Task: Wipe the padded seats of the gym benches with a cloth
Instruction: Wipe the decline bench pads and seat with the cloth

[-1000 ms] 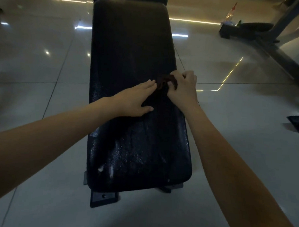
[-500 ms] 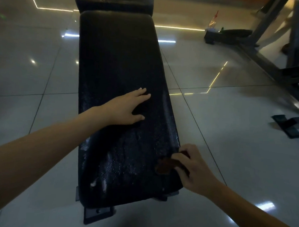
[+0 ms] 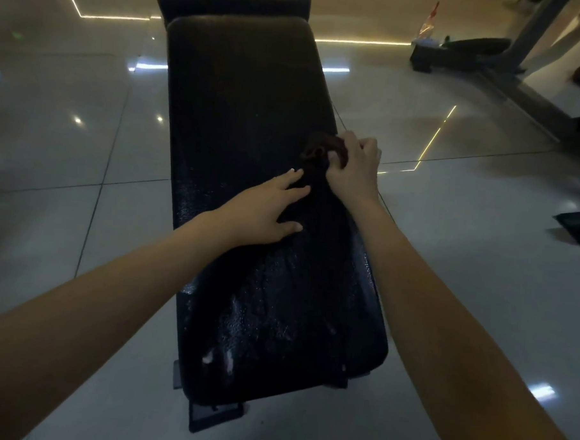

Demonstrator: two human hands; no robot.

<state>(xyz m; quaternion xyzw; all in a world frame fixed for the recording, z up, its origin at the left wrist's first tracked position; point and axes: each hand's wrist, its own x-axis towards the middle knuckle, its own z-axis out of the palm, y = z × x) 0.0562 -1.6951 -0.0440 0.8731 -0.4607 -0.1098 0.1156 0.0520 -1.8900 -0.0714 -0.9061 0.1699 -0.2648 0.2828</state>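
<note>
Bunched dark brown cloth [image 3: 323,151] is sitting clenched in my right hand [image 3: 352,171] grip on the black padded bench surface [image 3: 250,111]; my left hand [image 3: 266,207] is lying open, flat on it.

Before you the counter [image 3: 253,118], a long black padded seat, stands on a glossy tiled floor [image 3: 52,143]. Its near part glistens wet, with pale spots by the near edge. On it lie a dark crumpled cloth [image 3: 321,149] and your flat left hand [image 3: 265,212].
</note>
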